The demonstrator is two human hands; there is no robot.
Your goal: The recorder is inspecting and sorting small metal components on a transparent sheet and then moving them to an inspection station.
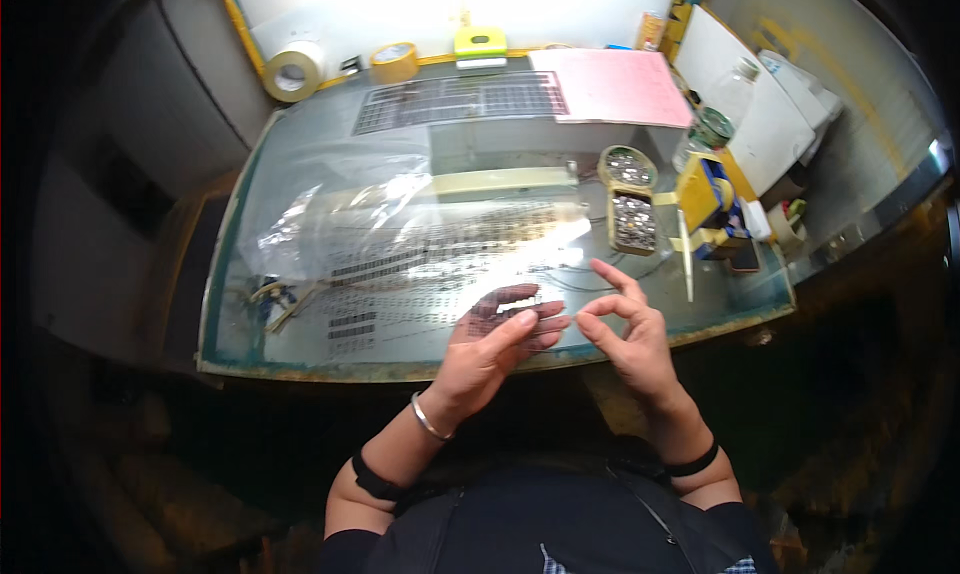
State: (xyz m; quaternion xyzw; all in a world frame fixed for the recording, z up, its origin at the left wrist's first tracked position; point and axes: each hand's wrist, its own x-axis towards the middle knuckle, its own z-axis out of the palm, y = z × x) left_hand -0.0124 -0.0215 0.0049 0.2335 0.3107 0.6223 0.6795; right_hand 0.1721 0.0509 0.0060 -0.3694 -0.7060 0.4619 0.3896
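Observation:
My left hand (490,339) is raised over the near edge of the glass-topped table (270,349), its thumb pressing a small clear film piece (515,306) against the fingers. Faint printed marks show on that film. Close by on the right, my right hand (630,339) has thumb and index finger pinched together near the film's edge, with another finger stretched out. Whatever lies in the pinch is too small to make out. Beyond both hands, a large transparent film (430,264) with rows of dark printed marks lies on the glass.
Two small containers (632,249) hold shiny bits at right, beside a yellow-blue tape dispenser (705,189) and a thin white stick (686,264). Farther back are a pink sheet (620,86), a dark grid film (460,99), tape rolls (394,62) and a glass jar (712,126).

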